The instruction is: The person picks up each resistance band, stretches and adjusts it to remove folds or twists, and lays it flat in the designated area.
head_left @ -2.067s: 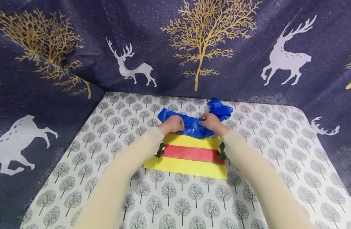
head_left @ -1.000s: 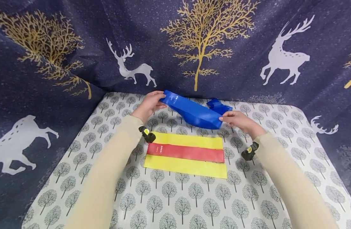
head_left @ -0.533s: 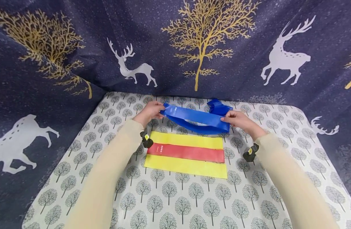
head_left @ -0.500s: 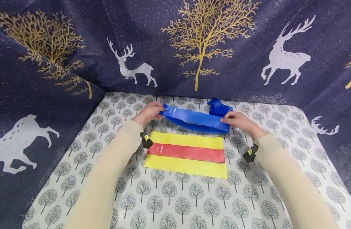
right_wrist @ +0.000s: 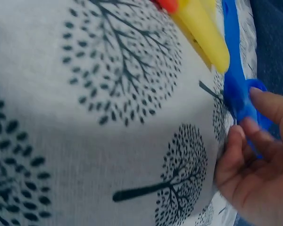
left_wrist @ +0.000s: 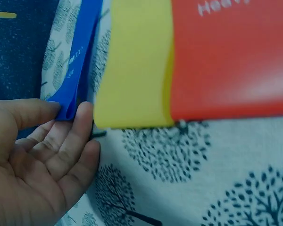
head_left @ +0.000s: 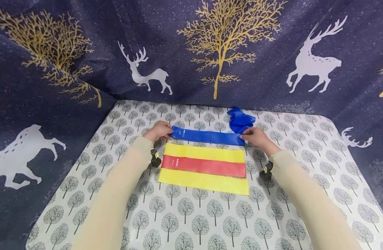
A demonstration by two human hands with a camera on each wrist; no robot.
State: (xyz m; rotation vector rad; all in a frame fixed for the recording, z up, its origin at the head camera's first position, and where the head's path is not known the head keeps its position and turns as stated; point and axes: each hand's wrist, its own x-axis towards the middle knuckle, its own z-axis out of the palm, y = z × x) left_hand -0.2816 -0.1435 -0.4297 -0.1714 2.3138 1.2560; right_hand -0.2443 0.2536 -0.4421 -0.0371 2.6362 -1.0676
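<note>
A blue resistance loop band (head_left: pixel 207 136) lies almost flat and straight behind the other bands. My left hand (head_left: pixel 160 131) pinches its left end; in the left wrist view the thumb presses on the folded loop (left_wrist: pixel 70 101) with fingers beneath. With thumb and fingertips, my right hand (head_left: pixel 257 137) grips the other end. A red band (head_left: pixel 210 167) printed "Heavy" rests in front, between a yellow strip (head_left: pixel 204 152) behind it and another yellow strip (head_left: pixel 204 182) nearer me. Part of the blue band's right end is hidden by my right fingers.
A crumpled blue band (head_left: pixel 240 119) lies just behind my right hand. The table's tree-print cloth (head_left: pixel 191 222) spreads around the bands. A dark curtain (head_left: pixel 247 80) with deer and trees hangs at the back and sides. Each wrist wears a small black device.
My hands gathered the crumpled blue band, spread it into an open loop and raised it. Now they have brought it lower and nearer, its two layers flattened together behind the yellow strip.
</note>
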